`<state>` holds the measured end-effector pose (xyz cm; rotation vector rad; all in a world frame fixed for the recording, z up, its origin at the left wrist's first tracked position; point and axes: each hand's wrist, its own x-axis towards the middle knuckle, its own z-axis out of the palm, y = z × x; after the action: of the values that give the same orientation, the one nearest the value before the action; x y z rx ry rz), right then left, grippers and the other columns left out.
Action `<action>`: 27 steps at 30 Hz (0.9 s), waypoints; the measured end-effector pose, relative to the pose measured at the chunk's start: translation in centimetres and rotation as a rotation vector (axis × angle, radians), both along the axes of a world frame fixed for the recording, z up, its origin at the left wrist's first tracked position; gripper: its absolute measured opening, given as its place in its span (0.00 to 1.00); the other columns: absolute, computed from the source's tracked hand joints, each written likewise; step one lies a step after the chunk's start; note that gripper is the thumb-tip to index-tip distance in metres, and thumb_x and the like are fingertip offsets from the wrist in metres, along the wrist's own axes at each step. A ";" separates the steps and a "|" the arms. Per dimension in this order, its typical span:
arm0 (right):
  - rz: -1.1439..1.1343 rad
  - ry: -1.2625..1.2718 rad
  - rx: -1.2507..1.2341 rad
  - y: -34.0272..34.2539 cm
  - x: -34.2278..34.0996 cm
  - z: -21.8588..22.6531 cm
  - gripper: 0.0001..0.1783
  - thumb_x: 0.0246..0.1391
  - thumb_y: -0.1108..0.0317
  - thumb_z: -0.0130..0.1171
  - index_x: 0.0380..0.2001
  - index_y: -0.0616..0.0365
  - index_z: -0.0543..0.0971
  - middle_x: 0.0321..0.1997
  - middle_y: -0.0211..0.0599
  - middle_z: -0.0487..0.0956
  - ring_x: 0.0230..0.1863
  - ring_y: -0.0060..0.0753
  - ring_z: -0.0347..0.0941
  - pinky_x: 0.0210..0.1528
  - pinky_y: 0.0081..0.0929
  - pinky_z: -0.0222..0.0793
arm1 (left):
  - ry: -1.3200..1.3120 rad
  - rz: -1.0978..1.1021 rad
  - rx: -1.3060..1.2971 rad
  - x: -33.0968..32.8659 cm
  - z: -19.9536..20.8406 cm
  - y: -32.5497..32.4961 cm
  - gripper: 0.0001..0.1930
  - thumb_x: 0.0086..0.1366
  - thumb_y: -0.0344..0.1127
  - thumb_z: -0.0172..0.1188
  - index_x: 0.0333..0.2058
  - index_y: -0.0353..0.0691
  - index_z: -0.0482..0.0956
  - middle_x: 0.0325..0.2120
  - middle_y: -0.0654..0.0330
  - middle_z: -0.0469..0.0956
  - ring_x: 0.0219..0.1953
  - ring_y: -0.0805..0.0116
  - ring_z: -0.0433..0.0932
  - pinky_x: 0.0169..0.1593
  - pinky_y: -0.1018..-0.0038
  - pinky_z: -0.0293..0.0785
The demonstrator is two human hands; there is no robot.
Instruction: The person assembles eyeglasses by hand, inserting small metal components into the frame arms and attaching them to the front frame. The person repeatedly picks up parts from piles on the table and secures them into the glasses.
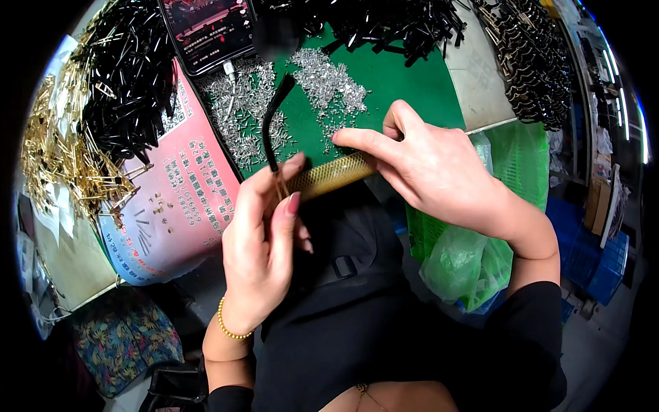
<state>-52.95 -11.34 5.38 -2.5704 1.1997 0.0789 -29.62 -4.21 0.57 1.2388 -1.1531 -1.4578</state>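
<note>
My left hand (pixel 257 250) is closed on a glasses temple (pixel 270 130), its curved black tip pointing up and its thin gold-coloured end between thumb and fingers. A gold, knurled cylindrical tool handle (pixel 333 174) slants between my hands. Its right end goes under my right hand (pixel 439 168), whose lower fingers are curled over it and partly hidden. The left end meets the fingers of my left hand; its working tip cannot be seen. With the index finger stretched out, my right hand reaches the edge of a spread of tiny silver screws (pixel 333 82) on the green mat (pixel 405 89).
More tiny silver metal pieces (pixel 240 110) lie beside a phone (pixel 209 34) with a white cable (pixel 230 69). Black temples (pixel 130 89) and gold temples (pixel 75 151) are heaped at left. Dark curved parts (pixel 528 62) pile up far right, above a green plastic basket (pixel 525 165) with clear bags.
</note>
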 end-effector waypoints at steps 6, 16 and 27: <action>-0.080 0.004 0.037 -0.4 0.4 0.0 0.25 0.57 0.71 0.61 0.58 0.36 0.76 0.35 0.35 0.70 0.25 0.38 0.75 0.26 0.35 0.73 | 0.054 -0.081 0.026 -1.4 -0.3 -1.2 0.14 0.75 0.24 0.47 0.57 0.31 0.64 0.58 0.51 0.76 0.26 0.80 0.75 0.30 0.82 0.77; -0.014 0.065 0.094 -1.2 1.4 0.3 0.25 0.58 0.70 0.56 0.60 0.42 0.73 0.36 0.48 0.72 0.27 0.46 0.79 0.25 0.39 0.74 | -0.252 0.034 0.019 1.1 0.4 -0.5 0.11 0.75 0.26 0.50 0.52 0.31 0.75 0.30 0.59 0.84 0.19 0.81 0.74 0.26 0.82 0.72; -0.478 -0.464 1.255 -1.9 4.7 2.9 0.25 0.70 0.67 0.45 0.69 0.48 0.60 0.32 0.26 0.68 0.22 0.14 0.71 0.24 0.15 0.69 | -0.348 0.086 -0.079 0.6 -0.5 -0.7 0.11 0.72 0.25 0.55 0.50 0.34 0.79 0.26 0.59 0.84 0.20 0.76 0.79 0.25 0.79 0.74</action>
<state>-48.26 -13.21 8.27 -1.1153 1.0262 0.0835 -29.01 -4.94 0.06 1.5065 -1.3524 -1.1498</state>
